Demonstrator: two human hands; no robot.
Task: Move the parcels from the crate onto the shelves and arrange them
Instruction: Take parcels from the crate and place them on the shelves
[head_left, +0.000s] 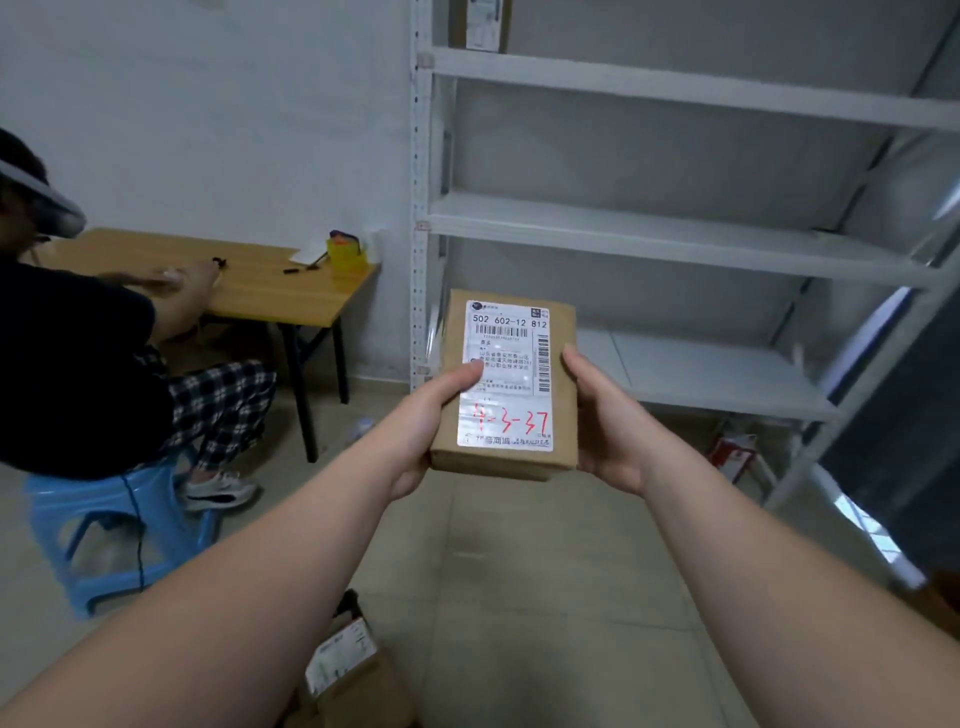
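A small brown cardboard parcel (561, 415) with a white shipping label and red handwriting is held up in front of me, label facing me. My left hand (421, 415) grips its left edge, thumb on the label. My right hand (605, 421) grips its right edge. Behind the parcel stands a white metal shelf unit (675, 234) with bare boards; one parcel (480, 23) stands on its top level. Another labelled parcel (345, 662) lies low at the bottom edge, under my left forearm. No crate is in view.
A person in a dark top sits on a blue plastic stool (104, 530) at the left, by a wooden table (260, 291) holding a yellow box and pens. A red and white item (732, 452) lies under the lowest shelf. Tiled floor runs between me and the shelves.
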